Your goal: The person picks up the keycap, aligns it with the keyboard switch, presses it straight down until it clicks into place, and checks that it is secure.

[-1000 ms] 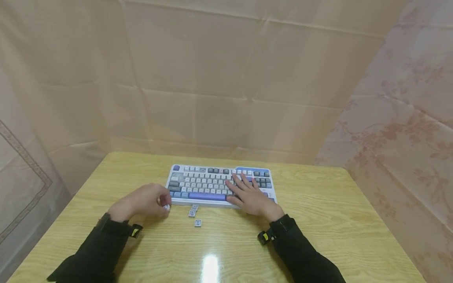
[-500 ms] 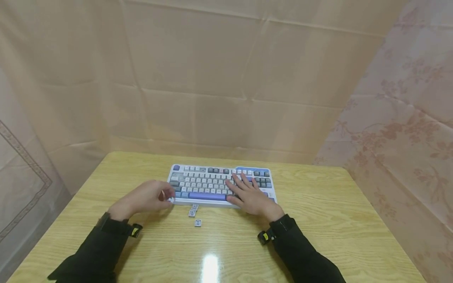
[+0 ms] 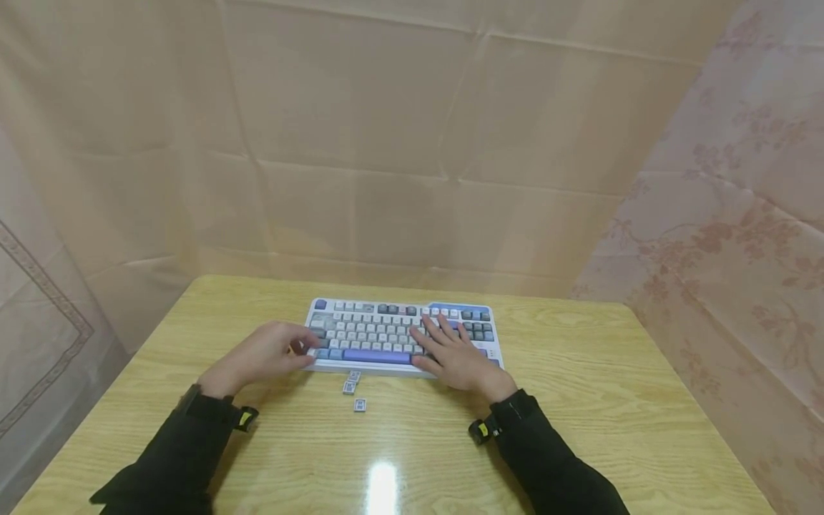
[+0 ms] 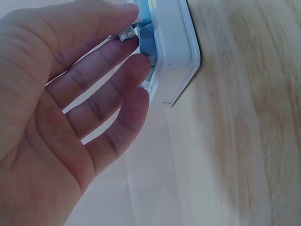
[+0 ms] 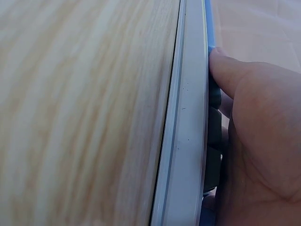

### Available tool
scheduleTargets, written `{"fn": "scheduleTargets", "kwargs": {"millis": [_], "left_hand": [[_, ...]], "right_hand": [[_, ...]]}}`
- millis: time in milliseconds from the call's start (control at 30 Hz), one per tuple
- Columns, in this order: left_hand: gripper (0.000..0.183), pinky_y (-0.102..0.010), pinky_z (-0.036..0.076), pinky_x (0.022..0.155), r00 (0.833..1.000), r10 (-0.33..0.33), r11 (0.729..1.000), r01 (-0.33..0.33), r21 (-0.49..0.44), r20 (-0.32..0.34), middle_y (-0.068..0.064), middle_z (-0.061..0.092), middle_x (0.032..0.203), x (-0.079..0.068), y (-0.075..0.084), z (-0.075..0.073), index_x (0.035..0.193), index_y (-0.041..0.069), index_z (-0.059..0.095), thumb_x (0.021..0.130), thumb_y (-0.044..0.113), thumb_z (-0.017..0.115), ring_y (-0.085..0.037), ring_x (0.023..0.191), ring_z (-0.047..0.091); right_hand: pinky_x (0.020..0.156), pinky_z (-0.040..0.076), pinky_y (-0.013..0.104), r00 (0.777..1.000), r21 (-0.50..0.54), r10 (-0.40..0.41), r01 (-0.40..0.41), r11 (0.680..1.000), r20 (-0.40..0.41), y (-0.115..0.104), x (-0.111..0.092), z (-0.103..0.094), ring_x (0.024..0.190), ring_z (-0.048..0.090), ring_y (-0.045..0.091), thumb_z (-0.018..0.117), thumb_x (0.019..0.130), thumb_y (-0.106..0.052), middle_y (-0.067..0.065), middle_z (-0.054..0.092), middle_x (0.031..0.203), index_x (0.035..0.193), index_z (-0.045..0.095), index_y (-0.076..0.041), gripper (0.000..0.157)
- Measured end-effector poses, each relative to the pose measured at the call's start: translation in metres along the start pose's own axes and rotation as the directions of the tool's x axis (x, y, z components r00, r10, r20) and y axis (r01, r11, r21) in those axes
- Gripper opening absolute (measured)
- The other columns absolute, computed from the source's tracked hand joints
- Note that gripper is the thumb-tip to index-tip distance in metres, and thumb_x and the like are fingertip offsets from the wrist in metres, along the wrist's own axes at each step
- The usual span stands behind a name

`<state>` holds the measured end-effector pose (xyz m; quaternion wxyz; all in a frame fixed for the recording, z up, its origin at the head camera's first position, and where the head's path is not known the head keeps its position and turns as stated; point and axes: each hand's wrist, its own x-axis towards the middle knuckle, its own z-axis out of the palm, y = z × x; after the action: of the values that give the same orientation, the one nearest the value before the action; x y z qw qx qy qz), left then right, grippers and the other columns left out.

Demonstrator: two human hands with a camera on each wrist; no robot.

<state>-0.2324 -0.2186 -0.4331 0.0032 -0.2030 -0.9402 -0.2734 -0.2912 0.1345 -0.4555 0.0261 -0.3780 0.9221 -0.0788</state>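
A white mechanical keyboard point(image 3: 376, 357) with grey, white, blue and purple keys lies on the wooden table. At its left end, my left hand point(image 3: 269, 350) pinches a small keycap point(image 4: 127, 33) between thumb and index finger; the other fingers are loosely bent beside the keyboard's corner. In the left wrist view the keycap is close to the blue keys point(image 4: 146, 40). My right hand point(image 3: 458, 359) rests on the keyboard's right half with its fingers spread, covering some keys. In the right wrist view its thumb lies along the front edge.
In front of the keyboard, two loose keycaps point(image 3: 349, 388) lie touching, and a third keycap point(image 3: 360, 405) lies a little nearer. The table point(image 3: 579, 400) is light wood. Beige cloth point(image 3: 386, 143) hangs behind it and a flowered cloth point(image 3: 740, 250) on the right.
My left hand has moved slightly up and right with the keycap, from beside the keyboard onto its left end. The right hand, keyboard and loose keycaps have stayed put.
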Motion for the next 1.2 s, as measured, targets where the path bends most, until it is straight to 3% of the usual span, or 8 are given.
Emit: {"fn": "scheduleTargets", "kwargs": {"millis": [400, 800, 933, 1100, 1200], "left_hand": [[0.02, -0.031, 0.051, 0.069, 0.999, -0.038, 0.999, 0.038, 0.0, -0.03, 0.002, 0.067, 0.096, 0.0, -0.003, 0.001, 0.097, 0.017, 0.07, 0.078, 0.015, 0.075, -0.011, 0.082, 0.059], [0.018, -0.032, 0.05, 0.066, 0.994, -0.037, 0.997, 0.043, 0.06, -0.102, 0.004, 0.064, 0.085, 0.004, -0.006, 0.002, 0.083, 0.02, 0.064, 0.072, 0.019, 0.079, -0.014, 0.078, 0.058], [0.019, -0.032, 0.05, 0.065, 0.993, -0.034, 0.997, 0.041, 0.063, -0.113, 0.005, 0.064, 0.085, 0.005, -0.008, 0.003, 0.09, 0.019, 0.067, 0.074, 0.019, 0.078, -0.013, 0.077, 0.058], [0.03, -0.035, 0.051, 0.072, 0.992, -0.044, 0.997, 0.051, 0.057, -0.119, 0.002, 0.067, 0.098, 0.004, -0.011, 0.004, 0.107, 0.015, 0.071, 0.077, 0.02, 0.076, -0.015, 0.086, 0.059], [0.031, -0.036, 0.049, 0.073, 0.991, -0.049, 0.996, 0.057, 0.067, -0.123, 0.001, 0.067, 0.103, 0.004, -0.012, 0.004, 0.107, 0.016, 0.072, 0.077, 0.023, 0.076, -0.016, 0.087, 0.058]], "right_hand": [[0.109, 0.002, 0.058, 1.0, -0.007, -0.005, 0.005, 1.0, 0.004, 0.001, 0.001, 0.0, 0.142, -0.001, 0.034, 0.028, 0.1, -0.052, 0.011, 0.007, 0.158, 0.153, 0.018, -0.021, 0.062], [0.108, 0.001, 0.059, 1.0, 0.021, -0.003, 0.003, 1.0, 0.007, -0.001, 0.0, -0.003, 0.142, -0.001, 0.034, 0.03, 0.1, -0.052, 0.011, 0.007, 0.158, 0.152, 0.017, -0.022, 0.062], [0.108, 0.0, 0.059, 1.0, 0.017, 0.005, -0.005, 1.0, 0.012, -0.001, 0.001, -0.003, 0.142, -0.001, 0.033, 0.029, 0.099, -0.053, 0.01, 0.006, 0.159, 0.153, 0.016, -0.023, 0.063], [0.108, 0.001, 0.059, 1.0, 0.018, 0.002, -0.002, 1.0, 0.006, 0.0, 0.001, -0.002, 0.142, -0.001, 0.033, 0.029, 0.099, -0.053, 0.011, 0.007, 0.158, 0.152, 0.016, -0.022, 0.063], [0.108, 0.001, 0.06, 1.0, 0.021, -0.002, 0.002, 1.0, 0.003, 0.0, 0.002, -0.001, 0.142, 0.0, 0.033, 0.029, 0.1, -0.052, 0.011, 0.008, 0.158, 0.152, 0.017, -0.021, 0.062]]}}
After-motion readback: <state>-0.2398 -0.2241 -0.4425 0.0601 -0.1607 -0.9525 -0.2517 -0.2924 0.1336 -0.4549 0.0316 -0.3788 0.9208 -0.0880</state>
